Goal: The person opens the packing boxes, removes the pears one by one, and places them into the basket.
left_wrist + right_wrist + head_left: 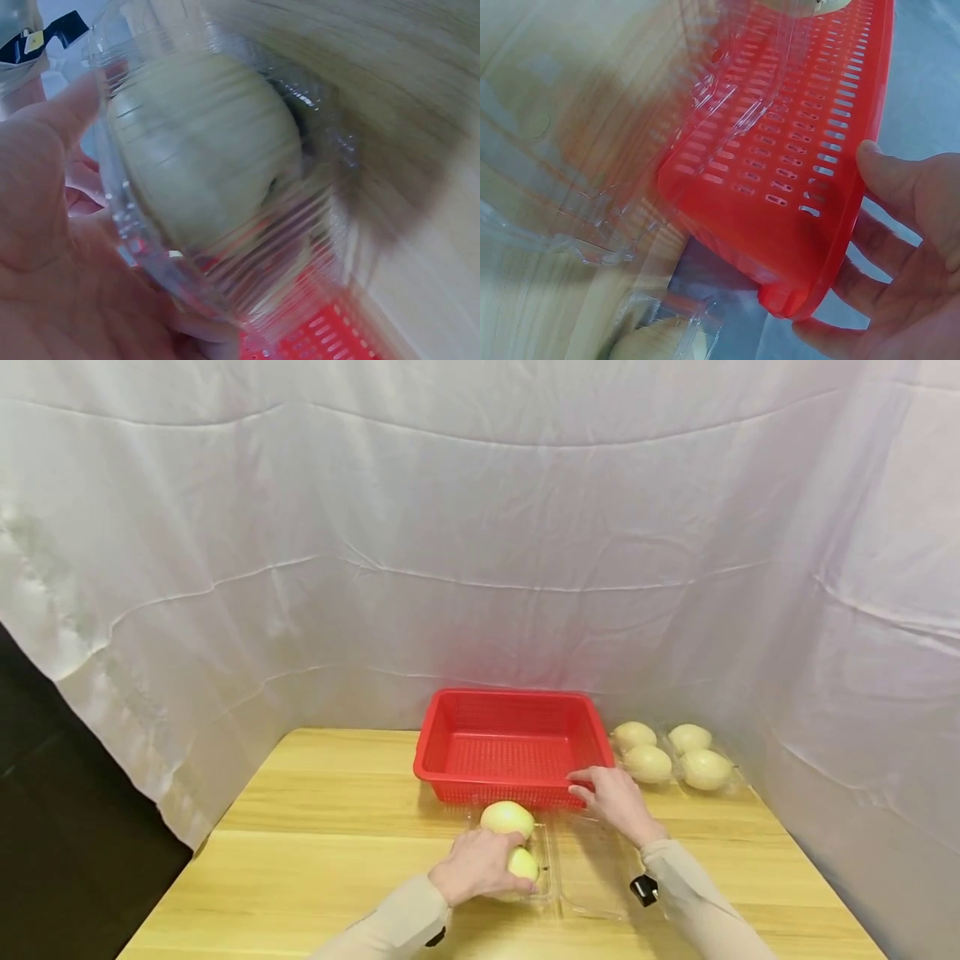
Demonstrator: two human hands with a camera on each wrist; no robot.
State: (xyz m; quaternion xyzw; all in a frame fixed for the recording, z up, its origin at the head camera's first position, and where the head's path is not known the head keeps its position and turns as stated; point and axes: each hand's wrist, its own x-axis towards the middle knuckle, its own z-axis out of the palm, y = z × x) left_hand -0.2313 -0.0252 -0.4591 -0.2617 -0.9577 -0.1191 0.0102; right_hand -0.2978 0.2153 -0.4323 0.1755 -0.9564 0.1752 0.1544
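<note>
My left hand (483, 866) curls over the nearer of two yellow fruits (522, 863) in an unfolded clear plastic box (553, 881). Through the box's ribbed wall, the left wrist view shows that fruit (206, 142), with the left hand (82, 225) around it; some fingertips are hidden. The farther fruit (507, 819) lies beside it, towards the basket. The right hand (617, 802) is at the front right rim of a red basket (442, 775). In the right wrist view, the right hand (907, 247) holds the rim of the basket (742, 225), thumb on one side and fingers behind.
Behind the right hand, several yellow fruits (707, 769) sit in clear packaging right of the basket. The box's empty half (596, 868) lies flat under my right forearm. Light curtains (525, 635) hang behind and beside the wooden table (330, 835).
</note>
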